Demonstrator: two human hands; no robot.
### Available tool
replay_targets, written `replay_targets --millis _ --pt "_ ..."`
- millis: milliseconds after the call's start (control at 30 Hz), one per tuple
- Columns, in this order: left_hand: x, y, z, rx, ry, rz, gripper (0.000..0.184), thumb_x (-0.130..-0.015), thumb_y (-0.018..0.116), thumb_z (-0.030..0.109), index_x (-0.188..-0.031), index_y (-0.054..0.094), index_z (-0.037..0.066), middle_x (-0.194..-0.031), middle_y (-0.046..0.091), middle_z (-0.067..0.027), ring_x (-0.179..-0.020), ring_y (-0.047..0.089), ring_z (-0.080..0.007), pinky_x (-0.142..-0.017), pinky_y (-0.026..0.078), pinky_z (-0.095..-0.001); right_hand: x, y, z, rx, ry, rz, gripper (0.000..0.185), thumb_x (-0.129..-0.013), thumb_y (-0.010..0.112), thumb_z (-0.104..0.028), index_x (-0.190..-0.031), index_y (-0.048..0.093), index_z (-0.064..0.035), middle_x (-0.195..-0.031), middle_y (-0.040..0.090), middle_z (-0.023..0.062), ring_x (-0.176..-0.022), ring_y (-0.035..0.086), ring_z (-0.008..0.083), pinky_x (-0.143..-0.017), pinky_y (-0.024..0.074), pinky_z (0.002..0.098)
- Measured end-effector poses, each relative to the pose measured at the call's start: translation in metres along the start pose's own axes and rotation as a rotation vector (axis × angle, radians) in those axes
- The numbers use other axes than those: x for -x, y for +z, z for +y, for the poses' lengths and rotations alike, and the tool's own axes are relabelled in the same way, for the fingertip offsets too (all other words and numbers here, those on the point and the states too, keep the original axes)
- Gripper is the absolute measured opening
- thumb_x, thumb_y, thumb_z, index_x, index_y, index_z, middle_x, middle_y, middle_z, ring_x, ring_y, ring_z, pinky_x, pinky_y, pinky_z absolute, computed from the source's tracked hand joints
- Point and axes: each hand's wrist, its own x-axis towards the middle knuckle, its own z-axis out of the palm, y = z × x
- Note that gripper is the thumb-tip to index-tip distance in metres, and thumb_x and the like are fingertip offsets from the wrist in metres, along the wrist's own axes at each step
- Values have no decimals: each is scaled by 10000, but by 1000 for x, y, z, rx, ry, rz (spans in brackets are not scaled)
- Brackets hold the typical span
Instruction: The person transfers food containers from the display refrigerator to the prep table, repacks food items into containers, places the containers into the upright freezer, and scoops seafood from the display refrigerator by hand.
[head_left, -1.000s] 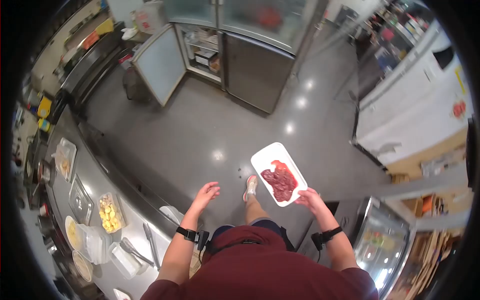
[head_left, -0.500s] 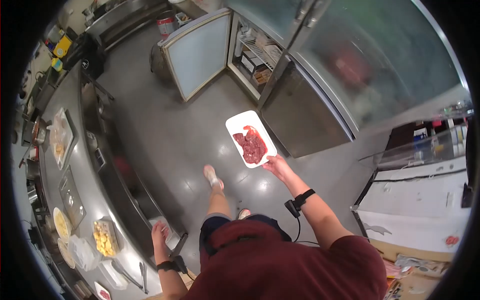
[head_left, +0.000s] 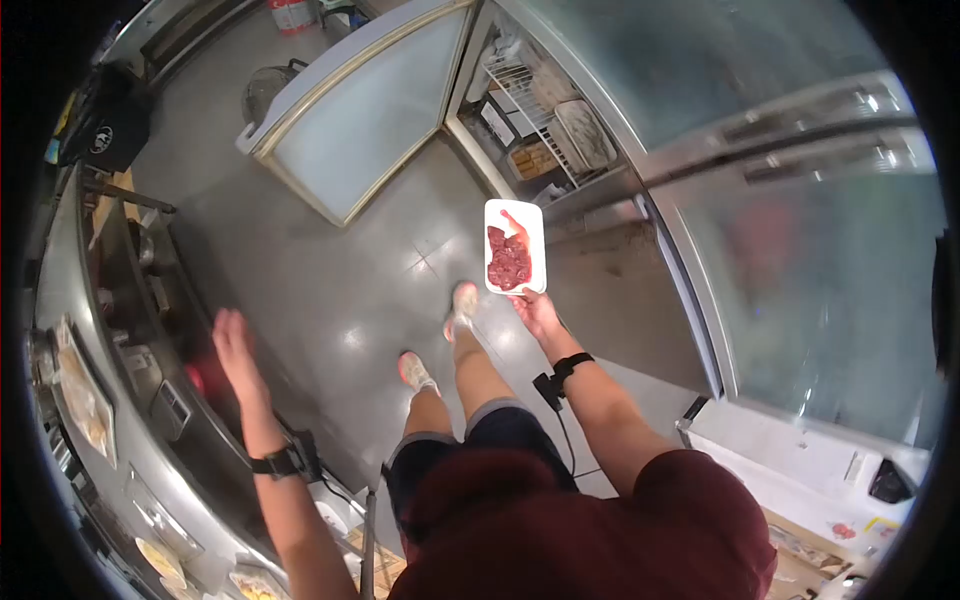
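My right hand (head_left: 535, 312) grips the near edge of a white tray (head_left: 537, 245), which is held level above the floor. Dark red raw meat (head_left: 508, 262) lies in the tray with some red liquid beside it. My left hand (head_left: 236, 350) is raised beside the steel counter, with its fingers stretched out and nothing in it. Just beyond the tray, the lower fridge compartment stands open, with a wire shelf (head_left: 530, 105) and boxes (head_left: 533, 160) inside.
The open fridge door (head_left: 365, 110) juts over the floor ahead. Closed fridge doors (head_left: 790, 250) rise at the right. A steel counter (head_left: 165, 450) with food trays runs along the left. A fan (head_left: 268, 92) stands behind the door.
The open fridge has come closer as I walked and turned toward it. My right hand still carries the tray, now beside the compartment. My left hand has risen, its fingers extended.
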Motion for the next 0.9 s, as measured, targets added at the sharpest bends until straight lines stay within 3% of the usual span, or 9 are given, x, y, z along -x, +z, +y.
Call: replay_targets --millis 167,333,367,433,500,633,700,800,900 --pt "-98 127 84 -95 377 125 496 -910 404 345 -1303 332 51 -1312 369 -123 -1216 334 -194 -1008 226 -317 -113 22 -32 -27 70 12 175 -881 415 -55 -1026 447 37 -872 586 134 -674 606 176 -551 524 215" --pt "-160 232 93 -359 622 154 513 -931 301 378 -1321 315 45 -1362 300 -133 -1265 256 -222 -1039 153 -322 -242 11 -72 66 68 -15 170 -885 412 -58 -1015 440 48 -816 573 113 -649 603 168 -522 523 208" --pt "-165 248 85 -411 641 129 476 -921 351 345 -1281 383 35 -1305 384 -158 -1227 328 -258 -1017 220 -346 -265 10 -82 101 54 -50 170 -886 413 -62 -1010 441 51 -815 575 111 -653 602 164 -520 520 206" --pt "-204 248 54 -1257 1105 298 416 -901 422 246 -1230 428 -10 -1216 465 -206 -1140 436 -312 -956 311 -372 -329 7 -91 115 50 42 172 -884 418 -59 -1011 445 53 -819 579 106 -661 602 159 -523 513 201" --pt "-207 254 49 -1223 1091 346 363 -877 464 193 -1171 484 -20 -1120 528 -217 -1031 506 -352 -883 373 -395 -365 11 -103 151 37 74 165 -871 437 -64 -1008 472 22 -810 600 93 -662 614 147 -495 489 183" --pt "-225 243 41 -1288 1173 409 458 -876 465 307 -1119 499 -80 -1080 551 -220 -998 538 -318 -864 398 -404 -452 11 -124 241 70 104 149 -875 427 -84 -883 525 27 -769 601 89 -660 606 140 -513 485 186" --pt "-235 207 25 -1372 1136 560 395 -870 498 243 -1114 510 -67 -1055 564 -216 -990 537 -315 -866 392 -390 -505 -5 -133 234 14 8 132 -871 429 -86 -892 524 3 -783 594 76 -663 594 156 -560 487 215" --pt "-231 230 3 -1066 792 599 445 -878 477 282 -1189 437 -35 -1158 476 -206 -1080 459 -285 -936 341 -386 -572 -22 -153 115 -41 -64 105 -856 458 -84 -923 506 -20 -831 579 72 -734 591 192 -616 483 259" --pt "-224 280 18 -1015 953 477 423 -935 343 296 -1240 336 3 -1238 342 -219 -1073 406 -249 -928 333 -386 -602 -10 -169 160 -43 7 91 -848 468 -84 -916 516 -46 -852 580 80 -749 589 211 -642 477 289"
